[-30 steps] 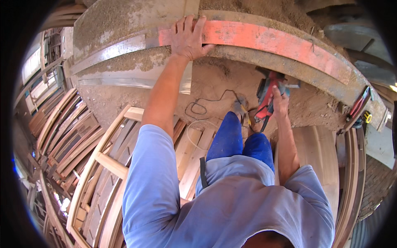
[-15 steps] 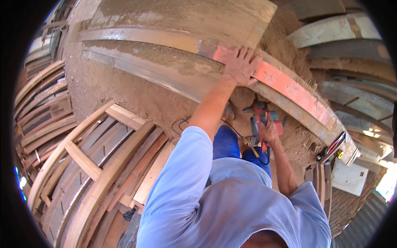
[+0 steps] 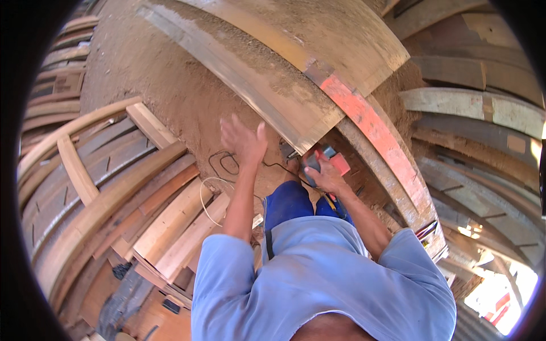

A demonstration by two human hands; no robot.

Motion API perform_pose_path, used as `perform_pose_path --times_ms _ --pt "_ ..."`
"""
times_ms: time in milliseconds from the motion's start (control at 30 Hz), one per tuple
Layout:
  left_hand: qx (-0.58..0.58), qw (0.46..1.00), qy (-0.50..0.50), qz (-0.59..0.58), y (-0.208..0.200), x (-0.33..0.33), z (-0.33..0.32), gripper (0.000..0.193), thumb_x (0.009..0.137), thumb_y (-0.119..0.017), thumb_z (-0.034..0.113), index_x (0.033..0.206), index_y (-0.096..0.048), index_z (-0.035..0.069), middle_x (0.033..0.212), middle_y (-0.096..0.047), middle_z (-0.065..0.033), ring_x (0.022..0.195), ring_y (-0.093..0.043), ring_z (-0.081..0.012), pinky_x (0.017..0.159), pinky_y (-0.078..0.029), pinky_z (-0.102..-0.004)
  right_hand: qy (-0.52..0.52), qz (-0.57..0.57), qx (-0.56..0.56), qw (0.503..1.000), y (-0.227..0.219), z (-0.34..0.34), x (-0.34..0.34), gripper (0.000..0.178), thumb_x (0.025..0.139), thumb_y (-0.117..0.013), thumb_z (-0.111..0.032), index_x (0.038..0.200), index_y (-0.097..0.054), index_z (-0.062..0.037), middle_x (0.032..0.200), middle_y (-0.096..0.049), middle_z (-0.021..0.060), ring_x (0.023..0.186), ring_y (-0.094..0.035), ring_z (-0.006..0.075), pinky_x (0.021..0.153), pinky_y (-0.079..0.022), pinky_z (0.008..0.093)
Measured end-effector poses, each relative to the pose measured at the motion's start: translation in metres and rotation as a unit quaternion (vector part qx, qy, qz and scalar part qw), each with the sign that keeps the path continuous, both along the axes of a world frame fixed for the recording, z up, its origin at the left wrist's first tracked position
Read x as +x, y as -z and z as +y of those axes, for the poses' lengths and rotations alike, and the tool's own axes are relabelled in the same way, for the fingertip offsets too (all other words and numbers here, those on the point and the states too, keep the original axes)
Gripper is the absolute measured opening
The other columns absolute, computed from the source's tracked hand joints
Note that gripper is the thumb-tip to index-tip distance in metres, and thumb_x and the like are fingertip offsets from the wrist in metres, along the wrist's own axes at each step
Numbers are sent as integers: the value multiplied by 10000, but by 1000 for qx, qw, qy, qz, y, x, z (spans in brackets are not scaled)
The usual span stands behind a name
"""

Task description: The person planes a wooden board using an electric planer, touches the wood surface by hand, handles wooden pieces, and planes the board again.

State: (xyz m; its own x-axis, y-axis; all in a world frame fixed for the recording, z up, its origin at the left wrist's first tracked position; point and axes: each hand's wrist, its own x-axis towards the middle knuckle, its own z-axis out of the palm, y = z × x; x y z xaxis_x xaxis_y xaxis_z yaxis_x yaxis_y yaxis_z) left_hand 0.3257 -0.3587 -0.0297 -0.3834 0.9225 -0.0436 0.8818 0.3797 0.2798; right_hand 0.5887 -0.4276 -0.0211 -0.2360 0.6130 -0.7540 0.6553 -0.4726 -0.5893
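Note:
My left hand (image 3: 244,139) is raised with its fingers spread, holding nothing, above the dirt floor beside a looped dark cord (image 3: 223,163). My right hand (image 3: 327,174) is wrapped around the grip of a red and black corded power tool (image 3: 339,163), whose exact kind is partly hidden by the hand. The tool is low in front of my knees, just off the near end of a wide wooden plank (image 3: 307,116). To its right runs a long beam with a red-painted stretch (image 3: 372,133), which neither hand touches.
A wooden frame (image 3: 79,170) lies over stacked boards on the left, with pale planks (image 3: 170,221) nearer me. Long boards (image 3: 472,108) are stacked on the right. A thin white cable (image 3: 206,207) loops over the pale planks. Small tools (image 3: 426,229) lie at the beam's near end.
My left hand has let go of the red-painted beam and swung left into the air. My right hand has moved left with the power tool, toward the plank end. The view has shifted too.

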Motion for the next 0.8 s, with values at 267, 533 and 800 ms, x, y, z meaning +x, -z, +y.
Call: perform_pose_path --times_ms 267,533,800 --pt "-199 907 -244 -279 25 15 -229 733 962 -676 466 1416 -522 -88 1420 -567 -303 1350 -531 -384 1161 -376 -427 -89 76 -19 993 -50 0 -43 664 1004 -530 -495 1225 -586 129 1143 -655 355 1094 -662 449 929 -499 487" --pt "53 726 -294 -620 -62 106 -216 576 977 -716 325 1401 -568 -36 1225 -660 -173 1163 -606 -242 1006 -477 -388 -86 181 -2 980 -88 -16 -44 573 1000 -537 -463 1052 -601 104 883 -663 259 859 -681 358 791 -515 451" --pt "103 858 -224 -452 -52 139 -187 706 901 -806 232 1470 -503 -56 1227 -561 -185 1169 -592 -285 1006 -485 -389 19 229 37 972 -115 -11 -10 404 998 -559 -395 988 -579 8 726 -588 70 583 -567 154 542 -479 345"
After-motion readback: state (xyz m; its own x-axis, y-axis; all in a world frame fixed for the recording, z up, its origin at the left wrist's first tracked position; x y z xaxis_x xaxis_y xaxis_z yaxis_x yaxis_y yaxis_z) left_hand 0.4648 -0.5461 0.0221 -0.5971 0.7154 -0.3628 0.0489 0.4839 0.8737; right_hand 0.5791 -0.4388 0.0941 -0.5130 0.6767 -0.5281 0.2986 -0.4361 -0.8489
